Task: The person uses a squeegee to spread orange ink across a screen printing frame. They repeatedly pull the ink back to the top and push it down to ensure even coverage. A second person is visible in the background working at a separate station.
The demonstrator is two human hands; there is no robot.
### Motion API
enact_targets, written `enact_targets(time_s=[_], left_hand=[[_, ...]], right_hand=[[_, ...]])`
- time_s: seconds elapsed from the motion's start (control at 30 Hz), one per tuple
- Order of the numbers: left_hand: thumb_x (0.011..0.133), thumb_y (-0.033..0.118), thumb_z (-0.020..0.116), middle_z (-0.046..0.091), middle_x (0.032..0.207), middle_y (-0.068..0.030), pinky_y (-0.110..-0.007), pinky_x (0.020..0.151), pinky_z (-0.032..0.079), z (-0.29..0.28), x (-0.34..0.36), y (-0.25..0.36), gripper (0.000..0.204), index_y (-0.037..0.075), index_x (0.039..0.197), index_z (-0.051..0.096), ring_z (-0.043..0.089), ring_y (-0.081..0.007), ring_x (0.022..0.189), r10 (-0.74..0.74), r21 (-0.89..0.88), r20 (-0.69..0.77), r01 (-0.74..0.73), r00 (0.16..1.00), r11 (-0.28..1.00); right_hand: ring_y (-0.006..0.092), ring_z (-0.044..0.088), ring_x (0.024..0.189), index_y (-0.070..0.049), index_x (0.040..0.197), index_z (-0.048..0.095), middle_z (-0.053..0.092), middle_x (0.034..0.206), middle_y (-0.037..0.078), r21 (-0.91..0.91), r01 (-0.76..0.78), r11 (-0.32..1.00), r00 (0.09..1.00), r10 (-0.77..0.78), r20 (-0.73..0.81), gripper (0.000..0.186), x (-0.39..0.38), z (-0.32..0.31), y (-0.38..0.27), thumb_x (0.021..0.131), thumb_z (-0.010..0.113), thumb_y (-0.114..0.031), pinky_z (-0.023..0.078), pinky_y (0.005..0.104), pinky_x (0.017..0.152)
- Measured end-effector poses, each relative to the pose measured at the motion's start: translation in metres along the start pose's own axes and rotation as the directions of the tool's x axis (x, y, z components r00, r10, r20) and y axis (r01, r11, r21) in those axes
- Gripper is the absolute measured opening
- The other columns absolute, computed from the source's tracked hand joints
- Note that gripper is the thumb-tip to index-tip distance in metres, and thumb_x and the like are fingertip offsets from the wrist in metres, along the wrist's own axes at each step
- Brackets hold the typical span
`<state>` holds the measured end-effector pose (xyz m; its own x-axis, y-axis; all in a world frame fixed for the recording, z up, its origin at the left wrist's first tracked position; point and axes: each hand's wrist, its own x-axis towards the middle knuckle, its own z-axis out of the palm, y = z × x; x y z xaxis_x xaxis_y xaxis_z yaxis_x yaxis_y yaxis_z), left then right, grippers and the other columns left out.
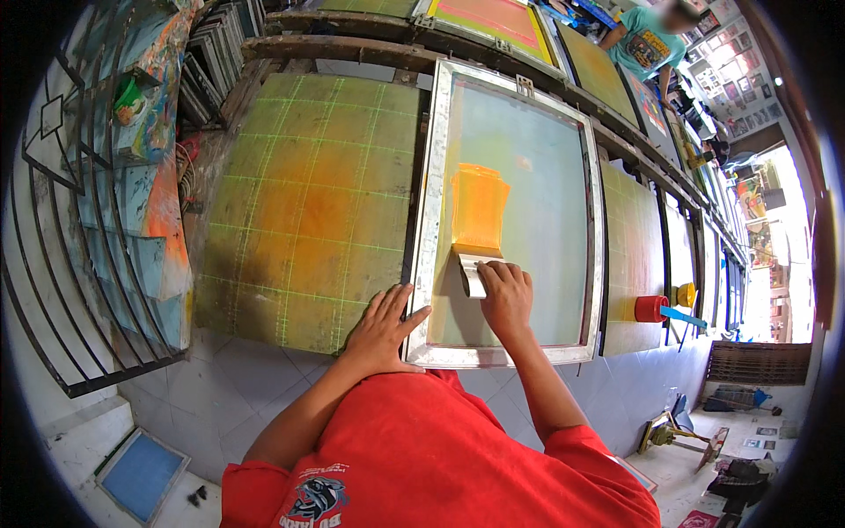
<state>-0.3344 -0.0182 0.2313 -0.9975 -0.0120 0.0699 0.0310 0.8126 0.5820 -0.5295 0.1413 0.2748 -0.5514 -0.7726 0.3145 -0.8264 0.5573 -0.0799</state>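
A silk-screen frame (597,255) with a pale metal rim lies in front of me. My right hand (509,304) grips a short squeegee (473,280), tilted on the mesh in the frame's lower left half. From its blade a band of orange ink (480,211) stretches toward the far side. My left hand (377,333) rests with spread fingers at the frame's near left corner, its thumb over the rim. Beside that hand lies a printing board (361,211) with bright green grid lines and an orange stain. What lies under the screen is hard to make out.
To the right, a red tub (651,309) with a blue spatula (684,317) and a yellow container (686,295) stand by another board (632,229). Black metal bars (114,264) curve along the left. Beyond the rails (352,48), a person in a teal shirt (650,44) stands.
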Motion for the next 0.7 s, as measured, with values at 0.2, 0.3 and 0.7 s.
enact_targets(time_s=[0.2, 0.3, 0.7], left_hand=[[0.058, 0.069, 0.073, 0.02, 0.15, -0.0251, -0.053, 0.114, 0.015, -0.002, -0.002, 0.002, 0.105, 0.02, 0.144, 0.037, 0.021, -0.0403, 0.14, -0.013, 0.008, 0.013, 0.013, 1.0, 1.0], [0.057, 0.067, 0.074, 0.018, 0.15, -0.0251, -0.053, 0.114, 0.014, -0.005, 0.001, 0.003, 0.106, 0.02, 0.145, 0.036, 0.02, -0.04, 0.14, -0.007, 0.016, 0.029, 0.006, 1.0, 1.0], [0.056, 0.064, 0.077, 0.018, 0.151, -0.024, -0.052, 0.115, 0.015, -0.004, 0.003, 0.003, 0.108, 0.023, 0.146, 0.034, 0.02, -0.0394, 0.14, -0.013, 0.021, 0.016, 0.012, 1.0, 1.0]], right_hand=[[0.0234, 0.059, 0.088, -0.012, 0.102, 0.065, 0.064, 0.092, 0.004, -0.071, 0.024, 0.997, 0.996, -0.03, -0.084, 0.023, 0.054, 0.042, 0.022, 0.081, 0.058, -0.009, 0.043, 0.0381, 0.076], [0.0247, 0.059, 0.086, -0.016, 0.097, 0.067, 0.064, 0.092, 0.004, -0.09, -0.021, 0.996, 0.999, 0.018, -0.032, 0.023, 0.105, 0.048, 0.046, 0.079, 0.057, -0.006, 0.044, 0.0393, 0.074], [0.0289, 0.065, 0.086, -0.017, 0.094, 0.071, 0.068, 0.089, 0.009, -0.073, -0.008, 0.997, 0.979, 0.023, 0.203, 0.026, 0.193, 0.015, 0.071, 0.074, 0.058, -0.009, 0.052, 0.0421, 0.072]])
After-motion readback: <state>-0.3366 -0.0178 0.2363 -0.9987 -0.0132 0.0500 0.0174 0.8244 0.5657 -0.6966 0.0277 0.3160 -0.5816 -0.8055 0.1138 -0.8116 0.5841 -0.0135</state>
